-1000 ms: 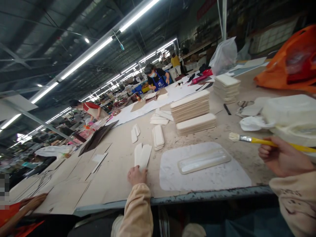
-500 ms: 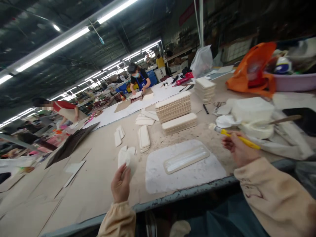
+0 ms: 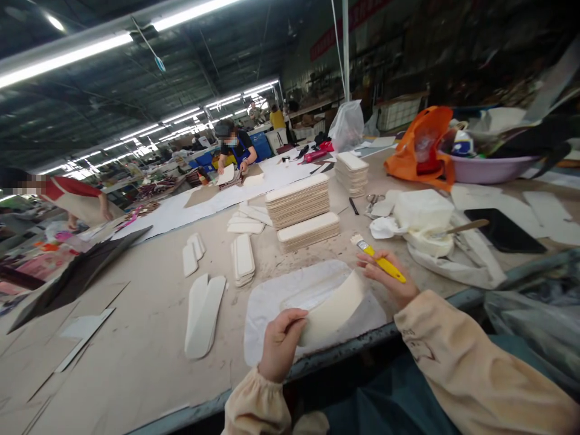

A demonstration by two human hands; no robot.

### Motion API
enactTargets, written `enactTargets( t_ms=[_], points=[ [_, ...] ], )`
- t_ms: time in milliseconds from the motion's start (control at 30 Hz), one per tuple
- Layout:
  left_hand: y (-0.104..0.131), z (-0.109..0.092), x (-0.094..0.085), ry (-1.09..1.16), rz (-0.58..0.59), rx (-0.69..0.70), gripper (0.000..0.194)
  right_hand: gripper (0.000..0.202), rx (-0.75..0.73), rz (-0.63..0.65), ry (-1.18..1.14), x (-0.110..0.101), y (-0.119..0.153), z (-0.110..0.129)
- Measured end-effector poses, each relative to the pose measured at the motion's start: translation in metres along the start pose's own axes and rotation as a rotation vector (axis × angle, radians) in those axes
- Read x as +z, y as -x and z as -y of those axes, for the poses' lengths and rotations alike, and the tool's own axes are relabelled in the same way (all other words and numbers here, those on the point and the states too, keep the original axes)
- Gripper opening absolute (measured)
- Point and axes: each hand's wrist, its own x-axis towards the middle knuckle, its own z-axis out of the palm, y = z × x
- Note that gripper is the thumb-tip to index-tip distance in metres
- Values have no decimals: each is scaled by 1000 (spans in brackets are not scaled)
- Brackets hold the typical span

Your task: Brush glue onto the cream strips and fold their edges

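Observation:
My left hand (image 3: 284, 344) pinches one end of a cream, rounded strip (image 3: 334, 311), bent and tilted above a white sheet (image 3: 258, 323). The strip hides most of the glue-smeared piece (image 3: 296, 298) lying on that sheet. My right hand (image 3: 388, 281) is closed round a yellow-handled paintbrush (image 3: 384, 264), its pale bristles pointing up and left. Its fingertips are close to the strip's far end; I cannot tell whether they touch it. Left of the sheet, overlapping white strips (image 3: 203, 315) lie on the table (image 3: 154, 338).
Stacks of cream pieces (image 3: 298, 202) stand behind the sheet. To the right are a tub of white paste (image 3: 423, 220) with a stick, a black tablet-like slab (image 3: 504, 231), an orange bag (image 3: 419, 148) and a purple basin (image 3: 492, 168). A co-worker (image 3: 235, 148) stands across the table.
My left hand has moved right, carrying a strip from the pile on the left to above the white sheet. My right hand, still with the paintbrush, has come nearer the sheet. The view has shifted.

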Motion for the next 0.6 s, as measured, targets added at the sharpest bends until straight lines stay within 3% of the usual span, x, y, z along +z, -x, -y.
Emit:
enactTargets(
  t_ms=[133, 300, 433, 600],
  points=[
    [-6, 1, -5, 71, -13, -99, 20, 43, 22, 90, 102, -4, -5, -7],
    [-24, 15, -12, 214, 43, -315, 39, 43, -128, 13, 365, -3, -10, -19],
    [-41, 37, -19, 137, -26, -460, 38, 42, -221, 4, 620, -1, -15, -28],
    [-53, 61, -24, 33, -23, -580, 32, 38, -260, 23, 899, -1, -23, -43]
  ],
)
